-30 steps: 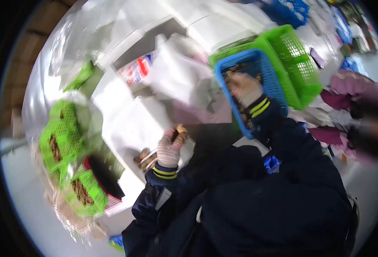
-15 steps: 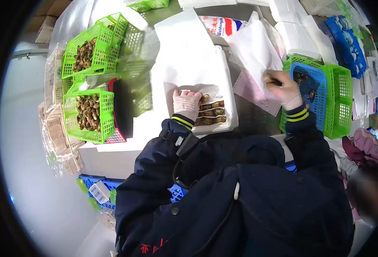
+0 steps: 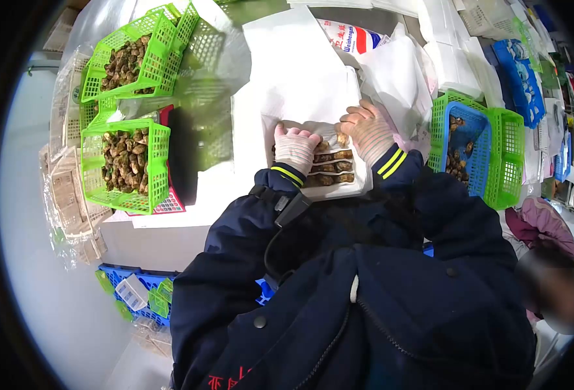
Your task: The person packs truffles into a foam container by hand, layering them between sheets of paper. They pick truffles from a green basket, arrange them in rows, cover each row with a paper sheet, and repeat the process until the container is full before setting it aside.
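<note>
A white foam box (image 3: 364, 170) stands before me, lined with white paper (image 3: 293, 58). Inside it, brown knobbly mushroom-like pieces (image 3: 332, 167) lie in rows with white strips between them. My left hand (image 3: 296, 149) is inside the box on the left, fingers curled over the upper row; whatever is under them is hidden. At the box's right side, my right hand (image 3: 367, 132) has its fingers bent around a pale-ended brown piece (image 3: 342, 139) at the upper row. Both hands wear light, striped coverings that leave the fingertips bare.
Green baskets (image 3: 158, 188) of brown pieces stand at the left, beside a red-edged calculator (image 3: 172, 203). A blue basket (image 3: 479, 172) with more pieces sits in green baskets (image 3: 512, 156) at the right. A printed plastic pack (image 3: 352, 39) lies behind the box. Another person (image 3: 547, 227) is at the far right.
My right hand has moved left from beside the blue basket into the foam box, bringing a brown piece. My left hand stays over the upper row. The view has shifted slightly.
</note>
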### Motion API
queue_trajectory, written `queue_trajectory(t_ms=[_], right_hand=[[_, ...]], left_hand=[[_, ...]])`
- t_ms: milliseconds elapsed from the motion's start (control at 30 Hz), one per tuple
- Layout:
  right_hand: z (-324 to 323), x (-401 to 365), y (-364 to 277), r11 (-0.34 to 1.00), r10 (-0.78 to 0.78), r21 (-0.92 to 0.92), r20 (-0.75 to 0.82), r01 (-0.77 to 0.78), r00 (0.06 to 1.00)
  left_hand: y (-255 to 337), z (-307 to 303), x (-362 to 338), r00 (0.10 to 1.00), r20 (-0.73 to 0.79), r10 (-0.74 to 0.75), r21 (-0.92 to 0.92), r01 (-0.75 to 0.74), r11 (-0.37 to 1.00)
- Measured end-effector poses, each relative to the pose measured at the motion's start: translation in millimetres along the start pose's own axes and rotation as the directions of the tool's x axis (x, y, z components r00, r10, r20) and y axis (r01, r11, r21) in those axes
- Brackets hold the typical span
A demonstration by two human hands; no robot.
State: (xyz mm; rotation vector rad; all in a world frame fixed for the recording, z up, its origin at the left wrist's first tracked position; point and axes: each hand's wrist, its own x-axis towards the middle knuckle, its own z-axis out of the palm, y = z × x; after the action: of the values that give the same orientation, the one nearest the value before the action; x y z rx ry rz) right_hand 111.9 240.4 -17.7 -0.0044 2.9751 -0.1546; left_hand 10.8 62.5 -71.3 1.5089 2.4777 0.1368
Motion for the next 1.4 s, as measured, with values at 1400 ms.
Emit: queue_trajectory(t_ms=[1400], right_hand=[[-9.4, 16.5, -32.7, 0.928, 0.122, -0.369, 0.424, 0.048, 0.897]], left_hand=[[-12.3, -0.7, -25.8, 0.986, -0.159, 0.044, -0.155, -0.069, 0.986]])
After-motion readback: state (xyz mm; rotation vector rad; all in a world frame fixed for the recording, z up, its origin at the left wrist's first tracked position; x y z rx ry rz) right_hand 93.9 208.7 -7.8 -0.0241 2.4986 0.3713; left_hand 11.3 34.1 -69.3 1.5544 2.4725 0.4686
